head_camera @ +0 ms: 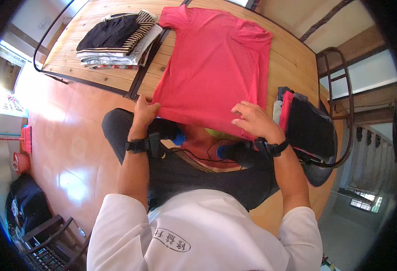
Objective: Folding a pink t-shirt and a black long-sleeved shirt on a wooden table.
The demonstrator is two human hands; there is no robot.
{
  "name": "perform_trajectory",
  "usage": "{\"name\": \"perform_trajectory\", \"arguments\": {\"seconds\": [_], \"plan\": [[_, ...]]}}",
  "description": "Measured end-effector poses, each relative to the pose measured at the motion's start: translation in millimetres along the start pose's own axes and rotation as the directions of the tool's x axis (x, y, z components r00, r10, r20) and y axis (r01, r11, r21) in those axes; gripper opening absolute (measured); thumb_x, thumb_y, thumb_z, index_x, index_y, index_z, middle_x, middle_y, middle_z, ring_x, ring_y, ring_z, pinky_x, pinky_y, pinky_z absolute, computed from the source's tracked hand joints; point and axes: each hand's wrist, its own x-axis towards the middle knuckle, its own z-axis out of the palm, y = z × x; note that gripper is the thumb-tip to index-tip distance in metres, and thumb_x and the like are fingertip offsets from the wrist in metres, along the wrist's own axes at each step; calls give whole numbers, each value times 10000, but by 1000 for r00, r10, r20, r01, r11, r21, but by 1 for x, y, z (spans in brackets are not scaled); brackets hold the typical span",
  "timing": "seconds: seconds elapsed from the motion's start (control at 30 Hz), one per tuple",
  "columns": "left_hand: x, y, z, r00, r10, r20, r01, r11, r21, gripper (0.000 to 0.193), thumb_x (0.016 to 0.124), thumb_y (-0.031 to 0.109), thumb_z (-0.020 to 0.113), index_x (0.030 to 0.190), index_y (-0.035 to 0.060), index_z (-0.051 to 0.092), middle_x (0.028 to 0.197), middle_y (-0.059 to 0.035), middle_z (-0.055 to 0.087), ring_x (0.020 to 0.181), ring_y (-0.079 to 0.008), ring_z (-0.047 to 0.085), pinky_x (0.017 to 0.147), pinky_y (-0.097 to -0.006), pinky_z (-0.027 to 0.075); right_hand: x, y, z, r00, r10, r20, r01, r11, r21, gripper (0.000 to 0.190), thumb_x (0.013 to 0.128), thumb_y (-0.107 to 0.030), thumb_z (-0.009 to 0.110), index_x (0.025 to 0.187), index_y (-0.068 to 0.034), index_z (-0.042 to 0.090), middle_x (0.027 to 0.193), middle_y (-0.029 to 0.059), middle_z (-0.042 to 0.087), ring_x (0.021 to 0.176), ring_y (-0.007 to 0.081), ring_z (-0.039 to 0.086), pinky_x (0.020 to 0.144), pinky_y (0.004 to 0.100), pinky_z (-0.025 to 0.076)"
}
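Observation:
A red short-sleeved T-shirt (215, 67) is spread on the slatted wooden surface (296, 61), its sleeves at the far end and its hem towards me. My left hand (146, 111) pinches the hem's left corner between thumb and fingers. Over the right part of the hem, my right hand (254, 120) has its thumb and fingers apart, with nothing visible between them. The hem hangs slightly over the near edge, above my knees. Some creases run down the shirt's right side.
At the far left lies a stack of folded clothes (117, 37), a black striped garment on top. Dark folded clothes (308, 127) sit at right, beside a curved metal rail (349, 101). A wooden chair (54, 240) and a red broom (26, 139) stand on the tiled floor (80, 135).

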Motion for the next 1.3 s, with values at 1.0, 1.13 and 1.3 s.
{"name": "perform_trajectory", "arguments": {"seconds": [1.0, 1.13, 1.3], "plan": [[48, 56, 16, 960, 237, 147, -272, 912, 308, 513, 741, 150, 786, 1163, 29, 521, 1063, -204, 576, 1026, -414, 578, 846, -488, 490, 473, 30, 15, 952, 110, -286, -217, 902, -374, 433, 808, -287, 699, 1149, -31, 627, 1175, 216, 627, 1106, 377, 619, 922, 479, 518], [51, 57, 20, 970, 144, 195, -197, 936, 291, 428, 747, 161, 784, 1100, 52, 568, 990, -170, 634, 943, -397, 622, 800, -477, 505, 505, 51, 52, 941, -9, -338, -160, 868, -471, 404, 816, -287, 684, 1133, -45, 622, 1100, 199, 630, 1048, 373, 620, 885, 474, 522], [55, 59, 18, 966, 34, 256, -130, 920, 371, 338, 767, 221, 757, 1004, 44, 595, 831, -160, 654, 792, -408, 648, 687, -496, 513, 515, 49, 57, 932, -103, -349, -140, 784, -605, 256, 902, -182, 594, 1115, -53, 657, 1147, 135, 644, 1044, 335, 641, 805, 447, 558]]}}
